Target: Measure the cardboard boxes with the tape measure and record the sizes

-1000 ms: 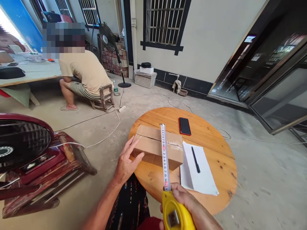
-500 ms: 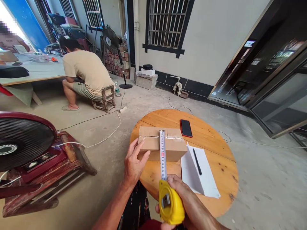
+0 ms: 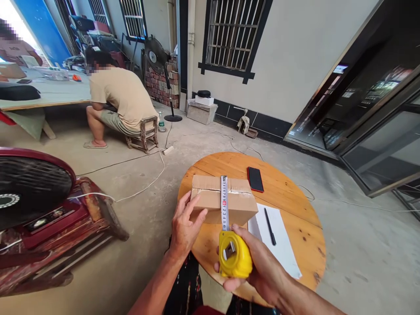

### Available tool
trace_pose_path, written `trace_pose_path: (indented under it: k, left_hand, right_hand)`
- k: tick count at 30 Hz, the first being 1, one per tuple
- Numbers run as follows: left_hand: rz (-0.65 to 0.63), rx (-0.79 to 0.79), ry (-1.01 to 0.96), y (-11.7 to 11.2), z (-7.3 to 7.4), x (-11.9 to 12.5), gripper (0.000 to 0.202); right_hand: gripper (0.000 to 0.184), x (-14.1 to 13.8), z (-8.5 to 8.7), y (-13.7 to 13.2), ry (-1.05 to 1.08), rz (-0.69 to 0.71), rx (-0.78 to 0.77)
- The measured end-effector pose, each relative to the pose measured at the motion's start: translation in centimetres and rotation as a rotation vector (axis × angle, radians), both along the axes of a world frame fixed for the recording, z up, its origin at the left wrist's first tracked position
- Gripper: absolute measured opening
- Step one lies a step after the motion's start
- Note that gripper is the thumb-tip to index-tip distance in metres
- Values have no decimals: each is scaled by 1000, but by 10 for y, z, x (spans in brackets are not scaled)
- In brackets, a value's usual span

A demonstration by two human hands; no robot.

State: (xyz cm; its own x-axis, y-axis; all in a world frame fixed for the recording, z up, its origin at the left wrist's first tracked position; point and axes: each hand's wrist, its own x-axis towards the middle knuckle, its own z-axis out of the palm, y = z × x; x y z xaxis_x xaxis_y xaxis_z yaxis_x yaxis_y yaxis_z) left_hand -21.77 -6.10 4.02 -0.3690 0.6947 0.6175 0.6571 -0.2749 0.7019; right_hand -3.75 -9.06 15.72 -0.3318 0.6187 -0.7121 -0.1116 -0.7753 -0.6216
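A closed cardboard box (image 3: 210,199) sits on the round wooden table (image 3: 298,218). My right hand (image 3: 254,258) is wrapped around a yellow tape measure (image 3: 236,258), held in front of the box's near side. Its white blade (image 3: 224,205) runs out across the box top, the tip near the far edge. At the box's left near corner is my left hand (image 3: 183,218), fingers spread and the fingertips at the cardboard; whether they press on it I cannot tell. Right of the box lie a sheet of white paper (image 3: 284,249) and, on it, a black pen (image 3: 270,226).
A phone with a red edge (image 3: 255,179) lies behind the box. To the left, a dark red fan (image 3: 36,188) stands on a wooden seat. Beyond, a person (image 3: 121,96) sits on a small chair by a long table (image 3: 62,94). Cables (image 3: 144,192) cross the floor.
My right hand has brought the tape measure's case up closer to the box, leaving less blade in front of it. The left hand stays by the box corner. The view has shifted slightly.
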Motion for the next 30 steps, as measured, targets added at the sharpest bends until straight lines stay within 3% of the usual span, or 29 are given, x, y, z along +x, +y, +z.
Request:
trace_pose_path:
  k: [17,22,25,28,30]
  left_hand:
    - [14,-17,-10,-2,3,2,40]
    - [10,-41,-2,-3,3,2,41]
    - [5,-54,-36,-5,-1,2,56]
    - [-1,-107,-171,-8,-13,3,79]
    - [-43,-209,-275,-9,-21,4,78]
  right_hand:
    - [40,5,-6,-3,58,17,-13]
    - [47,18,1,-7,72,88,197]
    - [53,42,5,-1,-26,6,376]
    - [54,68,-5,12,-192,-135,530]
    - [51,76,-18,21,-216,-149,549]
